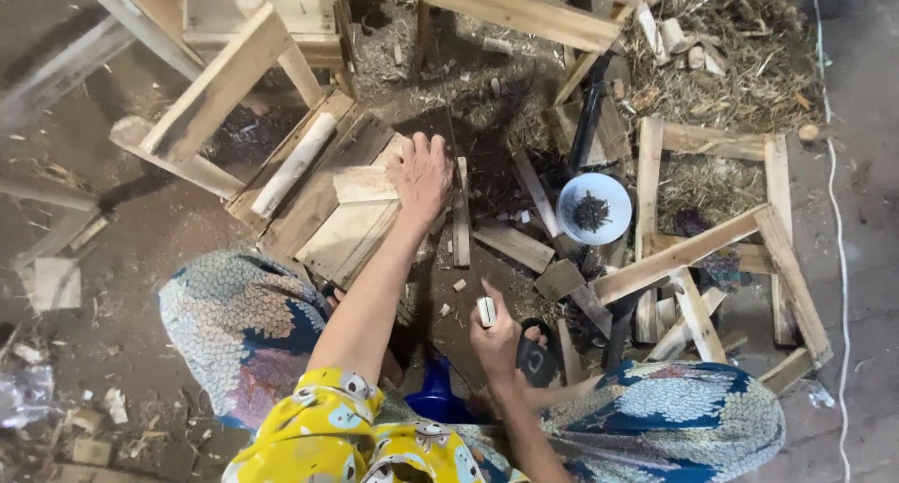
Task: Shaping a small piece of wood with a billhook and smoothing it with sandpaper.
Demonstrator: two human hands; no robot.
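Centre of the frame: you are reaching your left hand (421, 176) forward, and it is lying flat, fingers spread, on the pale wooden slats (351, 223) of a half-built crate (309, 188); it is pressing, not gripping.
Lower centre: your right hand (496, 338) is curling closed around a small pale block (486, 311), pinched upright near your knee; a dark tool handle (536, 361) is sitting just beside that hand, and I cannot tell whether you are holding it too.
Right of centre: a white bowl of dark nails (594, 208) is resting on the dirt floor, near loose offcuts (513, 244).
Risk, slats: they are looking unfastened, so your pressing palm could be sliding them out of line.
Risk, fingers: your spread fingers are lying where a strike might land.
Risk, bowl: an elbow swing or a shifted plank could be tipping the nails into the straw (721, 62).
Risk, footing: scraps are crowding your knees and could be catching the tool.
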